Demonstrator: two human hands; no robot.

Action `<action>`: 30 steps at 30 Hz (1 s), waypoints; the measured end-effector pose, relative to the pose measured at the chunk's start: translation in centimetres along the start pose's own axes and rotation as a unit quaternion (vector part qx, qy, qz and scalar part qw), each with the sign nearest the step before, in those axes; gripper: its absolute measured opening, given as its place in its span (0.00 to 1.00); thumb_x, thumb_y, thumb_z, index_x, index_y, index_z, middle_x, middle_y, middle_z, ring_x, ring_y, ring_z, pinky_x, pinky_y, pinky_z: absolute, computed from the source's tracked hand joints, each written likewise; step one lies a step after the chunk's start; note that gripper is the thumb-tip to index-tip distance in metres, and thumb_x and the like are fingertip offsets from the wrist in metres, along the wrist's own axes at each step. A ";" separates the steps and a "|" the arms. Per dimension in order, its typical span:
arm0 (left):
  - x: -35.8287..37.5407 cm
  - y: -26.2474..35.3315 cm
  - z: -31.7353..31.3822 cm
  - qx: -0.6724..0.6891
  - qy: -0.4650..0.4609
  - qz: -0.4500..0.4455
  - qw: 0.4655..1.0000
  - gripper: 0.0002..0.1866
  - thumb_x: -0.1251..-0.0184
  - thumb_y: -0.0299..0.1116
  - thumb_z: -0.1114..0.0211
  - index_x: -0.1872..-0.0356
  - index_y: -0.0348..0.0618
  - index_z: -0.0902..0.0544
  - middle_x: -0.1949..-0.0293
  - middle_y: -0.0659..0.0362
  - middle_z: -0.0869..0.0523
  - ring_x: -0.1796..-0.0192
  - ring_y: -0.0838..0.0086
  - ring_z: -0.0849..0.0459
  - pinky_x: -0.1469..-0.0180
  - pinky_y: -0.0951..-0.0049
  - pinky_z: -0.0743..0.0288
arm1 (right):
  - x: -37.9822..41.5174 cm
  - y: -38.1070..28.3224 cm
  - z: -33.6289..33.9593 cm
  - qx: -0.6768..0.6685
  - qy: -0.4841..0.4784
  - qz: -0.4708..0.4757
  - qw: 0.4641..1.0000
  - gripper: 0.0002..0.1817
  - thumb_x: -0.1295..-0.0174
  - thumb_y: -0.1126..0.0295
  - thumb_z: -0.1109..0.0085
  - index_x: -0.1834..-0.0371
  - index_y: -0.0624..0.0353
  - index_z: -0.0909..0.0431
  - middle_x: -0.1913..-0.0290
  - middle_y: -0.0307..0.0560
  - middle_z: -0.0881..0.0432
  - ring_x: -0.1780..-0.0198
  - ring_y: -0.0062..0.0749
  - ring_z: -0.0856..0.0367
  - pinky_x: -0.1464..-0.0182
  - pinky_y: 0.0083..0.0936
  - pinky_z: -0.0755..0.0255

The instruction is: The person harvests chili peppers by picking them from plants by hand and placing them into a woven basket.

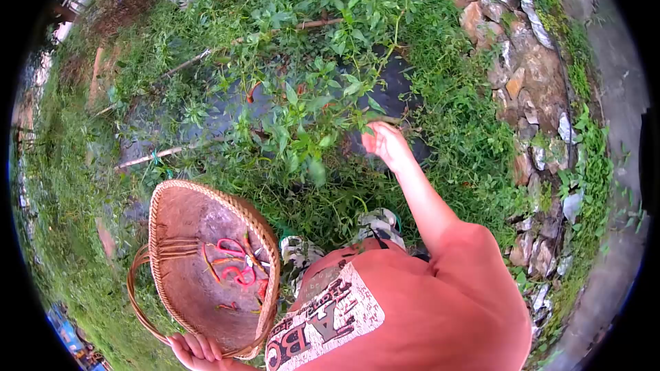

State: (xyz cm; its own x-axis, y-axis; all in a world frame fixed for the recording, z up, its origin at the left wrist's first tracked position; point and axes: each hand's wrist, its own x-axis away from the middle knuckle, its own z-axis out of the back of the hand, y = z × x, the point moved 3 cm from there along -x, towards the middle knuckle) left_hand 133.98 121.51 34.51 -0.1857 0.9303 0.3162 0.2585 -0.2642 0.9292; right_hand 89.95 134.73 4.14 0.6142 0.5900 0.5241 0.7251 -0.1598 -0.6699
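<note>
My left hand (196,350) is wrapped round the lower rim of a woven basket (159,254), beside its loop handle. Inside the basket lie pink-handled scissors (237,271) and several red and green peppers (210,264). My right hand (381,141) reaches in at the edge of a leafy pepper plant (302,117), by a thin stick. Its fingers are bent together; what they hold, if anything, is too small to tell. A red pepper (252,92) hangs among the leaves further left.
Black plastic sheeting (395,86) covers the soil under the plants. Support sticks (165,153) cross the bed. A stone edging (529,103) and a grey path (619,62) run along the right. My shoes (381,223) stand in the weeds below.
</note>
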 end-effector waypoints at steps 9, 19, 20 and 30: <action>0.6 -0.4 -1.8 -0.066 0.027 -0.043 0.997 0.19 0.33 0.41 0.51 0.85 0.54 0.41 0.91 0.70 0.49 0.92 0.83 0.53 0.94 0.83 0.58 | -20.3 9.9 0.4 -0.127 -0.008 0.032 0.991 0.21 0.47 0.68 0.40 0.50 0.58 0.33 0.59 0.46 0.24 0.66 0.30 0.22 0.66 0.26 0.25; -1.7 -0.1 -0.5 -0.057 0.190 -0.007 0.980 0.13 0.38 0.42 0.45 0.80 0.53 0.33 0.92 0.71 0.45 0.93 0.83 0.50 0.94 0.82 0.58 | -16.9 2.9 -5.5 0.197 -0.157 0.209 0.945 0.07 0.36 0.72 0.54 0.60 0.62 0.28 0.68 0.42 0.22 0.69 0.26 0.23 0.67 0.22 0.29; -1.9 -0.3 0.0 -0.054 0.193 -0.005 0.980 0.12 0.39 0.42 0.45 0.79 0.52 0.31 0.92 0.71 0.45 0.93 0.83 0.50 0.95 0.82 0.58 | -15.6 1.6 -5.8 0.246 -0.115 0.097 0.957 0.07 0.36 0.71 0.55 0.64 0.63 0.29 0.68 0.41 0.23 0.70 0.22 0.25 0.69 0.21 0.30; -3.3 -0.5 -0.4 -0.005 0.115 0.008 0.993 0.13 0.34 0.38 0.50 0.79 0.51 0.36 0.91 0.70 0.45 0.93 0.83 0.50 0.94 0.83 0.57 | -13.3 -0.6 -5.8 0.316 -0.194 0.082 0.925 0.07 0.40 0.74 0.48 0.63 0.68 0.27 0.64 0.45 0.22 0.63 0.24 0.24 0.60 0.19 0.29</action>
State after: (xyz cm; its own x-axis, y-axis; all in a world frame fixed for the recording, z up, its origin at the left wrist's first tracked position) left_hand 134.08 118.46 33.09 -0.3940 0.8430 0.3662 0.2534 -0.2833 0.9249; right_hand 83.14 122.37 0.65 0.4531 0.8579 0.2424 0.2298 0.1503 -0.9616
